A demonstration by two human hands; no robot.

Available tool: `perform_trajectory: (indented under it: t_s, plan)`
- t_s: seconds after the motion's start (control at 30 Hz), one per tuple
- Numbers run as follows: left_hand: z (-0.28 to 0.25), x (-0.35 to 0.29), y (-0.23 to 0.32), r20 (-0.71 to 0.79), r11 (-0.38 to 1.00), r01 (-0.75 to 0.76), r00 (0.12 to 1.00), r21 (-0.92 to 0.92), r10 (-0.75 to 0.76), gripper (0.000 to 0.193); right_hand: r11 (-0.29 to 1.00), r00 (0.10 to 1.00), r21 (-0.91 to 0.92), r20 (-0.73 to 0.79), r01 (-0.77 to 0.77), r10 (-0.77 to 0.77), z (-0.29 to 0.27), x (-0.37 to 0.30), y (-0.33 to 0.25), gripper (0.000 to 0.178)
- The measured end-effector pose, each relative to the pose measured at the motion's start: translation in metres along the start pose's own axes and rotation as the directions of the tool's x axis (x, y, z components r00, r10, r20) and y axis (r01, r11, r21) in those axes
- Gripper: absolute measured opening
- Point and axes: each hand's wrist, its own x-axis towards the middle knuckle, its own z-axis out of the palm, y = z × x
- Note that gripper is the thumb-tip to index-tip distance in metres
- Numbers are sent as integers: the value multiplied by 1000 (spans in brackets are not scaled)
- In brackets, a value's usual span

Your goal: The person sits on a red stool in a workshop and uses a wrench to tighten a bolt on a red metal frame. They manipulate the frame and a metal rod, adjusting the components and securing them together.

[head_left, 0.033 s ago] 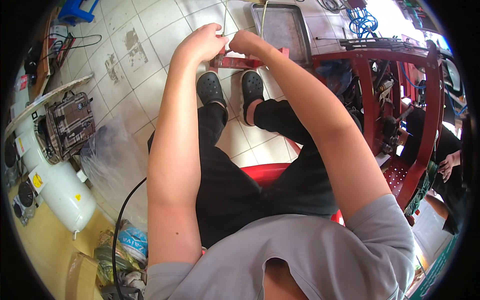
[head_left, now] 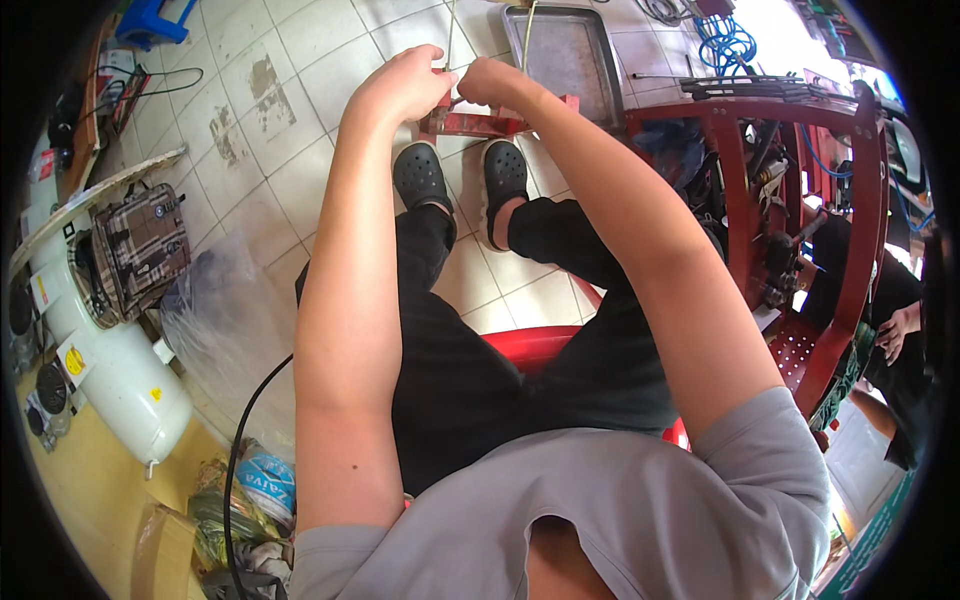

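Above the red clamp (head_left: pixel 475 122), both hands stay together as before: left hand (head_left: pixel 400 85) and right hand (head_left: pixel 497 82) pinch thin wire (head_left: pixel 449 35), which runs up from them. Just beyond the clamp lies a metal tray (head_left: pixel 565 50), unmoved.

A red metal bracket (head_left: pixel 475 123) lies on the white-tiled floor (head_left: pixel 300 150), which carries grey-brown stains at ten o'clock. Just below it stand two black clogs (head_left: pixel 460 180), above black trousers (head_left: pixel 470 360) and a red stool (head_left: pixel 535 345). The shirt (head_left: pixel 640 510) at six o'clock is grey. At three o'clock rises a red metal frame (head_left: pixel 860 220); a blue cable coil (head_left: pixel 728 45) sits at one o'clock beside a grey tray (head_left: pixel 565 50). At nine o'clock, a brown plaid bag (head_left: pixel 145 250) rests on a white tank (head_left: pixel 110 370) with yellow labels.
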Motion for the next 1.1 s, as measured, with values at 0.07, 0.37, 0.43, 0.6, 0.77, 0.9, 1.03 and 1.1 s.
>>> perform_trajectory:
  t_s: [0.07, 0.37, 0.43, 0.6, 0.77, 0.9, 1.03, 1.1]
  plan:
    - [-1, -1, -3, -2, 1000, 6, 1000, -13, -6, 54, 998, 999, -60, 49, 24, -21, -6, 0, -7, 29]
    - [-3, 4, -6, -94, 998, -42, 995, -41, 38, 56, 914, 947, 307, 264, -264, 184, -27, 17, -11, 34]
    - [-3, 3, -4, -94, 998, -14, 996, -56, 8, 57, 911, 959, 338, 230, -237, 164, -28, 18, -10, 30]
    - [-3, 2, -5, -67, 997, -17, 998, -80, 12, 57, 947, 930, 188, 313, -260, 193, -35, 26, -6, 20]
    - [-4, 3, -6, -51, 995, -16, 999, -96, 11, 58, 945, 916, 183, 351, -270, 194, -33, 25, -5, 19]
    - [-2, 2, -3, -64, 998, -12, 998, -65, 8, 57, 935, 917, 214, 345, -283, 199, -27, 33, -6, 21]
    - [-4, 4, -4, -61, 996, 5, 998, -84, -11, 55, 941, 908, 194, 372, -277, 191, -32, 33, -16, 22]
    - [-5, 2, 2, -45, 993, 12, 999, -121, -17, 55, 944, 895, 178, 405, -278, 187, -35, 39, -15, 21]
